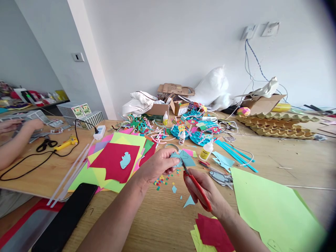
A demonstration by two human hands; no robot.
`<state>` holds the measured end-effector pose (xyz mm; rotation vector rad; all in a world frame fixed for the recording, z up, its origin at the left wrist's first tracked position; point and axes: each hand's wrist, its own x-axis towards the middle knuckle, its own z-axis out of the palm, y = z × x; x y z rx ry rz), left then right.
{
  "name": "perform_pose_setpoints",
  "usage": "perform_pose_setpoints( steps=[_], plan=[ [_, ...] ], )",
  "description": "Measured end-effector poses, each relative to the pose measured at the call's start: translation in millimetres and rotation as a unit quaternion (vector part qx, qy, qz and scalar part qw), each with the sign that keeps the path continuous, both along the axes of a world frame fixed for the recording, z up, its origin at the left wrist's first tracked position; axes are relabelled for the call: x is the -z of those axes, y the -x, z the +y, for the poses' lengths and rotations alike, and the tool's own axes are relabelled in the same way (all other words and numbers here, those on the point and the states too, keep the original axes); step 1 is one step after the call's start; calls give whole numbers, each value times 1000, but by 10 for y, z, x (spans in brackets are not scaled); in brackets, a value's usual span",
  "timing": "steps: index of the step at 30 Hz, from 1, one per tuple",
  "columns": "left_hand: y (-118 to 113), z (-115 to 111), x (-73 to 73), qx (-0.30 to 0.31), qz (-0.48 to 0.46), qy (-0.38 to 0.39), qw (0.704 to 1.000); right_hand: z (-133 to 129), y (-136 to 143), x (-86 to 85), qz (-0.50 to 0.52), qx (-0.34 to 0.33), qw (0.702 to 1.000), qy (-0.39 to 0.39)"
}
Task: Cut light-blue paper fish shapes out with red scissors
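A piece of light blue paper (187, 160) is pinched between the thumb and fingers of my left hand (166, 161). My right hand (201, 185) is wrapped round red-handled scissors (200, 196), whose blades point up at the blue paper's edge. Drawn lines show on the paper. Below it on the table lie blue paper scraps (189, 201) and several small coloured paper dots (160, 181). To the left, a cut-out blue fish shape (125, 160) rests on red paper (115, 161). Part of the held paper is hidden by my left fingers.
Glue bottles (206, 150) stand beyond my hands. A large green sheet (273, 199) lies at right, a black phone (67, 215) at left. Egg trays (275, 126) and boxes line the wall. At far left, another person's hands (33, 124) work near a yellow glue gun (66, 143).
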<state>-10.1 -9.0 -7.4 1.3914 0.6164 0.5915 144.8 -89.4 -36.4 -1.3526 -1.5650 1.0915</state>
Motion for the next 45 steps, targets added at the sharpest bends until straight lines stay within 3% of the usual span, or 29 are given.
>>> perform_pose_setpoints(
  steps=[19,37,40,45],
  plan=[
    [-121,-37,38,-33,-76,70,994,26,62,166,94,24,995,-37],
    [-140,-69,47,-18,-81,79,993,39,-53,258,198,-71,976,-56],
    [-126,-73,51,-14,-65,38,997,33,-43,253,210,-76,973,-55],
    [-86,-53,19,-13,-4,-107,994,27,-18,220,217,-67,972,-56]
  ],
)
